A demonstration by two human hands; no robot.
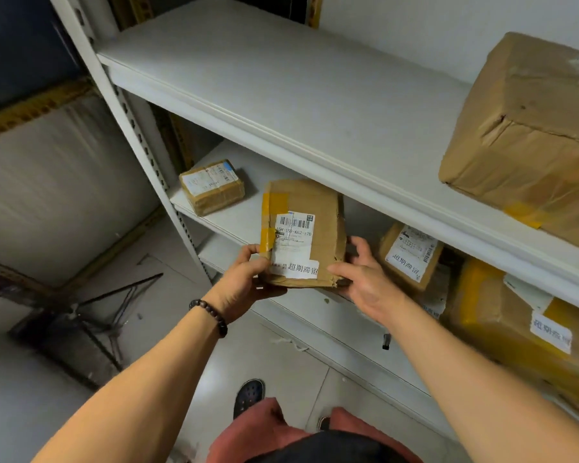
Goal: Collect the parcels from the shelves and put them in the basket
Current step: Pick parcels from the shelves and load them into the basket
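Right now you hold the parcel (303, 228) at centre frame, in front of the shelves, with its long axis running away from you toward the top of the frame. Both hands are on its near end. Your left hand (244, 282) grips the lower left corner and your right hand (365, 279) the lower right, so neither is nearer. A dark wire frame (91, 322) on the floor at lower left may be the basket, though you can't be sure. The white shelf post (141, 142) rises between the two, so you will probably need to draw back before swinging left. A labelled parcel (410, 255) sits just beside your right hand.
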